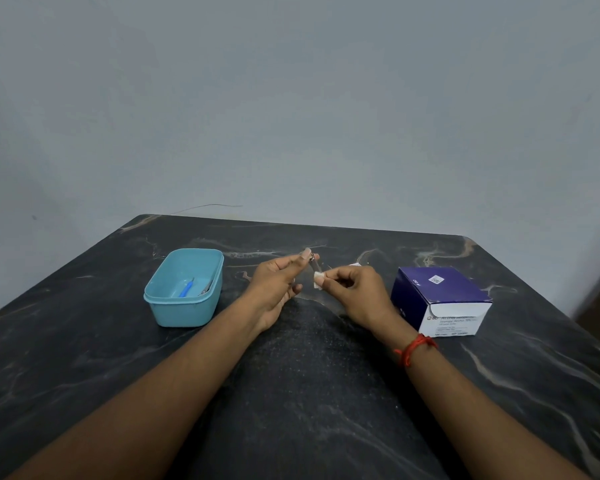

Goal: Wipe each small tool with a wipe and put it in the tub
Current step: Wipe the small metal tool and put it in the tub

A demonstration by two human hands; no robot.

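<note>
Left hand [278, 285]: raised above the table between tub and box. Thumb and forefinger are closed in a pinch on the small silvery metal tool [311, 258]; the other fingers lie loosely extended below. Gripping one end probably leaves the rest of the tool exposed for wiping.
Small silvery metal tool: held in the air at the left fingertips, clear of the table and outside the tub. It is too small and blurred to tell its type.
Right hand [357, 292]: fingers curled, thumb and forefinger pinching the small white folded wipe [317, 280].
Small white folded wipe: just below and beside the tool. Contact with the tool cannot be confirmed.
Teal rectangular plastic tub [184, 313]: open-topped, standing on the table to the left, near the left hand, so a short reach is judged enough for the drop.
Tub contents: a blue-handled tool [186, 289] and a thin metallic tool [205, 289] lie on the floor of the tub.
Purple-and-white cardboard box of alcohol swabs [440, 299]: stands to the right, near the right hand, handy for drawing a fresh wipe.
Dark marbled stone table [309, 375]: carries tub and box.
Step in hand: judged to be wiping the held tool; placing it in the tub is not yet done.
</note>
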